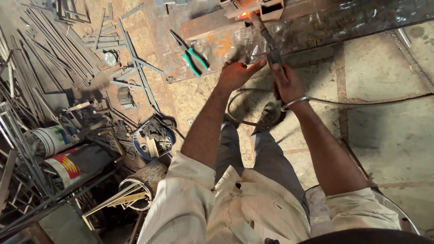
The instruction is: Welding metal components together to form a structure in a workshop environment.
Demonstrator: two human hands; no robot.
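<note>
My right hand (286, 83) grips the handle of a welding electrode holder (273, 55), and a thin rod runs from it up to a glowing orange spot (244, 15) on rusty square steel tubing (271, 9). My left hand (236, 73) sits just left of the holder, thumb stretched toward it and touching or nearly touching it, resting at the edge of the steel work plate (325, 27). A black cable (361, 102) trails from the holder to the right and loops under my wrists. Green-handled pliers (192, 55) lie left of my left hand.
Scrap steel strips and angle pieces (68, 49) cover the floor at left. Paint buckets (49, 140), a blue tub of parts (153, 141) and a rusty can of offcuts (142, 183) stand at lower left. A round stool rim (398, 212) shows at lower right. Stone floor tiles (389, 135) lie at right.
</note>
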